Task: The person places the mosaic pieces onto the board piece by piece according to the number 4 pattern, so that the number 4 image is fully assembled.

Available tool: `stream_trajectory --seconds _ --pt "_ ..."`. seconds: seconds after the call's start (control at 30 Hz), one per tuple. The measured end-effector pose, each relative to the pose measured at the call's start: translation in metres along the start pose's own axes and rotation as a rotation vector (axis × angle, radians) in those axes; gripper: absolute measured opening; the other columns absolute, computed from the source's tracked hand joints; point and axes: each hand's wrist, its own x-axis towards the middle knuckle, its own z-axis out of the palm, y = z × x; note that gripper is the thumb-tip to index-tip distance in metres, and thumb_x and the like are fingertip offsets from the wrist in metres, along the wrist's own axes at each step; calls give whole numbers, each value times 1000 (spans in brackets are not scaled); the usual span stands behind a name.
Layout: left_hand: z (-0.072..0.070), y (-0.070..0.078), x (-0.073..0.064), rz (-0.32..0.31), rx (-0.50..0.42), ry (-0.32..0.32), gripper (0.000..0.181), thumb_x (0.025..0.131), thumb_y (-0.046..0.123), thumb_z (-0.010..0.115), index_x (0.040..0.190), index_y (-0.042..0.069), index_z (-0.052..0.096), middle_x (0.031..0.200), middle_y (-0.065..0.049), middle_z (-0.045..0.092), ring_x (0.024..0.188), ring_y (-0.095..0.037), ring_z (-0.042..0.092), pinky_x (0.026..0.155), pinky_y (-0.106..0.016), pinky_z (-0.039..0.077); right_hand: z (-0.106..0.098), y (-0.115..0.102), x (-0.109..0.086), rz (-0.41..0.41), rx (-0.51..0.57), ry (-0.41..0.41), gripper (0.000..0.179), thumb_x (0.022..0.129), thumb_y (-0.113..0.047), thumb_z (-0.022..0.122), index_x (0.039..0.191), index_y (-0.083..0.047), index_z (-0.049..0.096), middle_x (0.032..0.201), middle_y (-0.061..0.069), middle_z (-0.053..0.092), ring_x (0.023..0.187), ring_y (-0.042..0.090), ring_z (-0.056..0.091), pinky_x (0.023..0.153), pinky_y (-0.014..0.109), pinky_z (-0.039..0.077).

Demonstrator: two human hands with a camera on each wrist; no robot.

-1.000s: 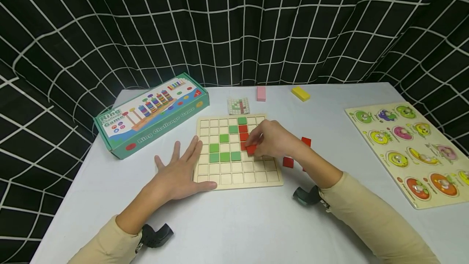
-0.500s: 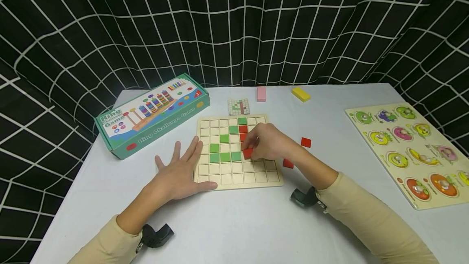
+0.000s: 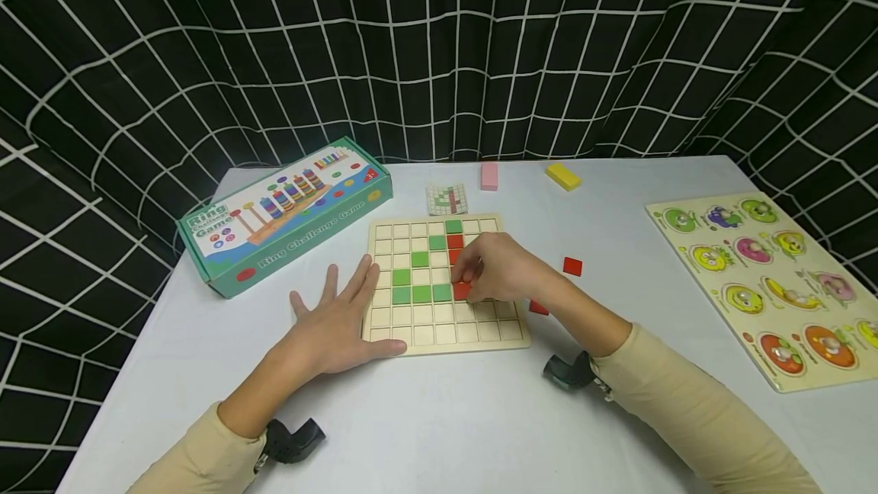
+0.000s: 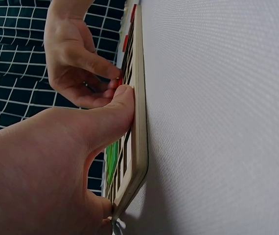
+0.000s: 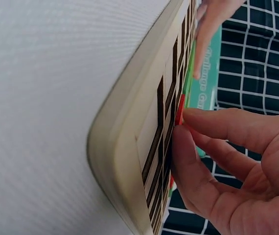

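Observation:
A wooden grid board lies on the white table, with green tiles and red tiles in some of its squares. My left hand rests with spread fingers along the board's left side, and its thumb lies over the near edge. With thumb and fingertips my right hand pinches a red tile, right of the bottom green row. In the right wrist view that red tile sits low against the grid. My right hand hides some squares behind it.
Loose red tiles lie right of the board. Behind it are a small pattern card, a pink block and a yellow block. A green game box stands at left, a fruit puzzle board at right.
My right hand has moved slightly left and toward me, bringing the red tile down beside the last green tile of the bottom row. My left hand has stayed still.

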Motion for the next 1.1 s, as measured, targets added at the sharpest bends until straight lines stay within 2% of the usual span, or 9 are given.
stream_trajectory --seconds 0.33,0.6,0.87,1.1 --pt "0 0 0 0 -4 -1 123 81 83 63 169 15 10 178 -3 1 158 -54 2 101 -94 3 1 0 -1 8 10 0 23 74 1 88 91 -13 80 87 2 73 84 17 63 77 29 55" --pt "1 -1 1 -5 -8 -2 124 81 83 63 169 16 8 178 -2 1 159 -53 2 101 -94 3 -4 6 -3 27 31 -11 23 79 0 82 96 -16 82 86 -1 73 83 17 65 75 30 55" --pt "1 -1 1 -1 -5 -3 124 81 83 63 169 16 8 178 -3 1 158 -54 1 100 -95 3 -11 15 -12 -32 33 6 22 83 0 79 101 -13 82 94 -3 78 85 15 68 81 32 57" --pt "0 0 1 -1 -5 -5 124 81 83 63 169 15 8 178 -3 -1 158 -54 0 100 -95 2 -19 24 -22 -27 27 28 23 82 3 78 101 -10 81 96 2 77 83 15 68 78 32 55"
